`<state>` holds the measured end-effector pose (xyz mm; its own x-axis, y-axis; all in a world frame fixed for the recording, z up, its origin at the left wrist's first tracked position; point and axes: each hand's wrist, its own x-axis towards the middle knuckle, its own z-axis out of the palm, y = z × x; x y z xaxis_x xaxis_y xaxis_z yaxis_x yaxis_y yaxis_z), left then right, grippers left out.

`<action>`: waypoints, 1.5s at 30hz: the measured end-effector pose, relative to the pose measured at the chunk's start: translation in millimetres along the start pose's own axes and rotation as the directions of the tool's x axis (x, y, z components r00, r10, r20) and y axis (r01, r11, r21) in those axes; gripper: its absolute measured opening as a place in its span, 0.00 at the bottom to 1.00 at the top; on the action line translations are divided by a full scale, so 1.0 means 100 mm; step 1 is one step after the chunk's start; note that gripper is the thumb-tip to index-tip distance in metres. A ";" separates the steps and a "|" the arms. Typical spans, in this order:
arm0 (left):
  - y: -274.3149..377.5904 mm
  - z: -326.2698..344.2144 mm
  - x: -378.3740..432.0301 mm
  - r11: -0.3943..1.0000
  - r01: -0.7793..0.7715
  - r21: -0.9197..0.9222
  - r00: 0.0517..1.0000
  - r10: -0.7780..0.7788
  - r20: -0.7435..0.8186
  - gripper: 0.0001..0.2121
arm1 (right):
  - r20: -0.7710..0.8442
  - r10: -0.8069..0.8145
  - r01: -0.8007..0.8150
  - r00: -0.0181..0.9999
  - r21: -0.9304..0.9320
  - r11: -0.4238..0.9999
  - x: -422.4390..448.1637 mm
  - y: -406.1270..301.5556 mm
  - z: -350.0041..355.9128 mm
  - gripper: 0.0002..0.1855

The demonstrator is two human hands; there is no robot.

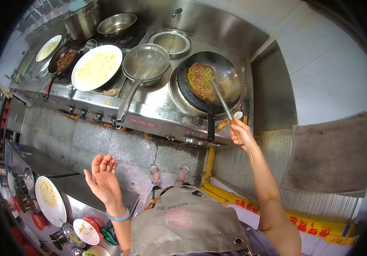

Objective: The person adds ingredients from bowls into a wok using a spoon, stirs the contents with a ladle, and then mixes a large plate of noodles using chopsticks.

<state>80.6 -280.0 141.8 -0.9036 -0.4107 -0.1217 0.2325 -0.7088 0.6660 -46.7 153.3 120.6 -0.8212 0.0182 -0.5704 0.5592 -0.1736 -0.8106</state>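
Note:
My right hand point(241, 132) grips the wooden end of a long-handled metal ladle point(222, 99). The ladle's bowl rests among shredded green and reddish food point(199, 81) in a black wok point(230, 72). This wok sits on the right burner, and its black handle point(211, 123) points toward me, untouched. My left hand point(104, 177) is raised over the floor, palm up with fingers apart, and holds nothing. A pale bangle point(118, 216) circles that wrist. A mesh strainer point(145, 60) lies across a pot left of the wok, its handle reaching past the stove's front edge.
Left on the stove are a white plate of pale food point(97, 68), a frying pan with browned pieces point(65, 60) and a tall pot point(81, 22). A metal basin point(170, 43) stands behind. A counter at lower left holds a noodle plate point(49, 195). Yellow pipe point(225, 193) runs at right.

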 end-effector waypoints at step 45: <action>-0.29 0.18 -0.01 0.998 0.056 -0.011 0.990 -0.055 0.126 0.26 | 0.041 -0.588 0.301 0.808 -0.887 0.351 -0.58 -0.15 -0.54 0.28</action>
<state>68.1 -248.7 135.4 -0.9531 -0.2957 -0.0639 0.1850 -0.7369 0.6502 -1.4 208.0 158.6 -0.9969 0.0761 0.0217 0.0500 0.8177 -0.5735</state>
